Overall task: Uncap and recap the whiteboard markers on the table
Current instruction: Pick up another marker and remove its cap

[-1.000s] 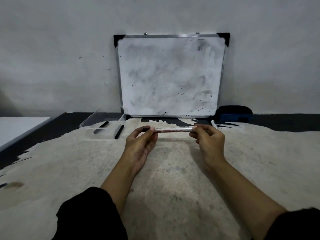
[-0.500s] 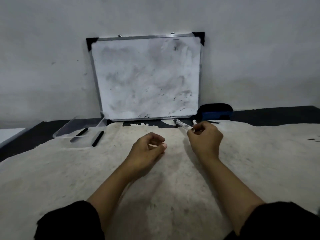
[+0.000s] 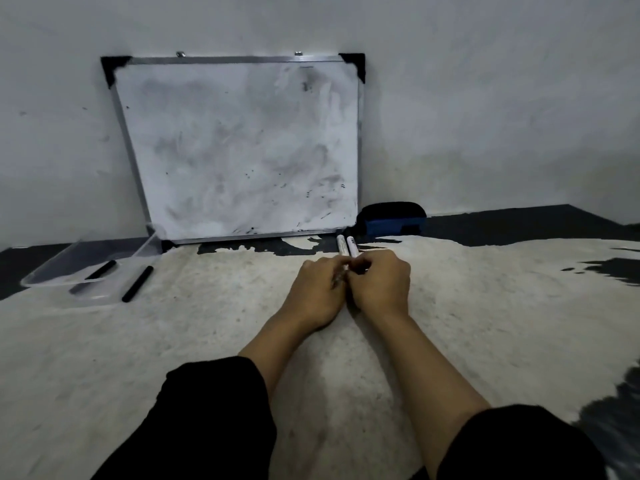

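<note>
Whiteboard markers: two white-barrelled markers (image 3: 347,247) lie side by side, touching or nearly so, at the far edge of the pale table covering (image 3: 485,306), just in front of the whiteboard's lower right corner. Their near ends run under the fingers of both hands, so it cannot be told whether caps are fitted there; the far ends show dark tips or end plugs, too small to identify.

The left hand (image 3: 317,289) and the right hand (image 3: 379,284) are pressed together, knuckle to knuckle, fingers curled closed over the near ends of the markers. Each hand appears to grip one marker, but which hand holds which is not resolvable.

Progress, as a judgement: the task is mid-cycle. One marker is probably being set down or picked up beside its neighbour. No loose cap is visible on the table.

Remaining stock: a black marker (image 3: 138,284) lies at the right edge of a clear plastic tray (image 3: 45,275) at the far left, and a second black marker (image 3: 101,270) lies inside it. Both look capped and are well apart from the hands.

Surroundings: the whiteboard (image 3: 239,147) leans against the wall, smudged. A blue-and-black eraser (image 3: 393,220) sits just beside the markers' far ends. Nothing blocks the hands; the eraser and board frame limit forward reach.
</note>
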